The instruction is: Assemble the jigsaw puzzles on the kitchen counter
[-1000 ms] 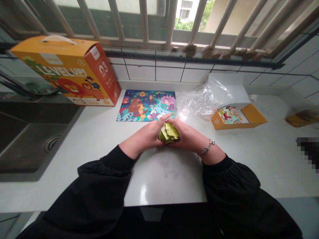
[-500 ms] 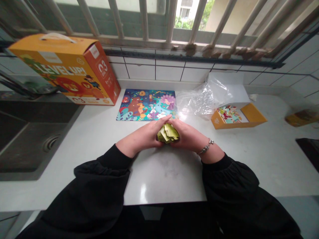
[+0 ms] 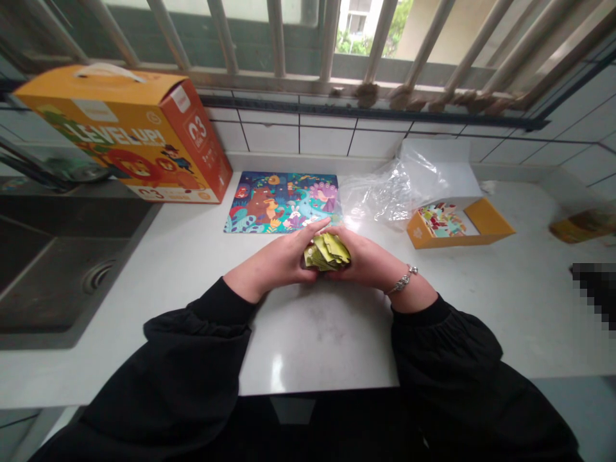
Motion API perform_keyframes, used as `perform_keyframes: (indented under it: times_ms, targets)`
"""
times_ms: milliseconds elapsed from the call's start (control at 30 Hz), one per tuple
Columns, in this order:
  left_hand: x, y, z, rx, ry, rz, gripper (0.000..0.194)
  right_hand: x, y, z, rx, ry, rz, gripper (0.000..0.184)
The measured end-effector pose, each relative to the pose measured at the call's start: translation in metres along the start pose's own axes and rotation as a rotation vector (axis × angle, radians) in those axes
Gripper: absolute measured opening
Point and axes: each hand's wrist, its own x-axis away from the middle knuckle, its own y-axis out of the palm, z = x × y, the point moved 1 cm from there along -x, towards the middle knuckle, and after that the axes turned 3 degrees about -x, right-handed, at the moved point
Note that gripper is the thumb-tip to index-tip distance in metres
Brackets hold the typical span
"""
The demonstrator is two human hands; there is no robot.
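A stack of yellow-green puzzle pieces [image 3: 328, 252] is gripped between my two hands above the white counter. My left hand [image 3: 292, 258] wraps its left side, and my right hand [image 3: 364, 258] closes round its right side. The edges of the pieces face me, fanned unevenly; their far side is hidden by my fingers. Just beyond my hands lies a colourful animal jigsaw puzzle [image 3: 283, 200], flat on the counter, its lower right edge close to my fingertips.
An orange carton with a handle [image 3: 139, 144] stands at the back left beside the dark sink [image 3: 43, 282]. Crumpled clear plastic [image 3: 380, 192] lies right of the puzzle, next to an open orange box [image 3: 462, 224] holding colourful pieces. Window bars [image 3: 327, 45] rise behind.
The stack has turned and shifted slightly to the right between my hands, showing its edges more spread. My right hand has moved a little outward.
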Motion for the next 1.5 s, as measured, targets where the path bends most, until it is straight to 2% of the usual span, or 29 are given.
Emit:
perform_keyframes:
  times_ms: [100,300,533,633,767,1000,1167,1300,1400,1500]
  targets:
    - [-0.001,-0.001,0.002,0.012,-0.029,-0.019,0.110,0.000,0.000,0.003,0.000,-0.013,-0.007,0.090]
    - [0.000,-0.003,0.003,0.018,-0.055,-0.048,0.110,-0.002,-0.001,-0.005,-0.003,-0.042,0.020,0.076]
    - [-0.002,0.002,-0.005,0.038,0.034,-0.030,0.104,-0.001,-0.004,-0.009,0.016,-0.015,0.032,0.084]
    - [-0.002,0.007,-0.009,0.024,0.077,0.012,0.105,-0.001,-0.005,-0.008,0.007,0.010,0.028,0.084]
    - [-0.002,0.010,-0.010,-0.026,0.083,0.060,0.092,0.000,-0.008,-0.008,-0.073,0.041,0.028,0.085]
    - [-0.005,0.004,-0.003,-0.056,0.139,0.109,0.074,0.000,-0.011,-0.009,-0.297,0.139,-0.109,0.079]
    - [-0.007,0.007,0.001,0.004,0.223,0.104,0.079,0.002,-0.006,-0.007,-0.381,0.135,-0.191,0.077]
    - [-0.007,0.009,0.003,0.071,0.172,0.065,0.067,0.002,-0.008,-0.009,-0.348,0.159,-0.237,0.065]
    - [-0.007,0.009,0.006,0.083,0.125,0.068,0.061,0.000,-0.013,-0.013,-0.251,0.097,-0.223,0.056]
    - [-0.007,0.007,0.009,0.079,0.066,0.066,0.054,-0.001,-0.015,-0.013,-0.167,0.049,-0.190,0.055]
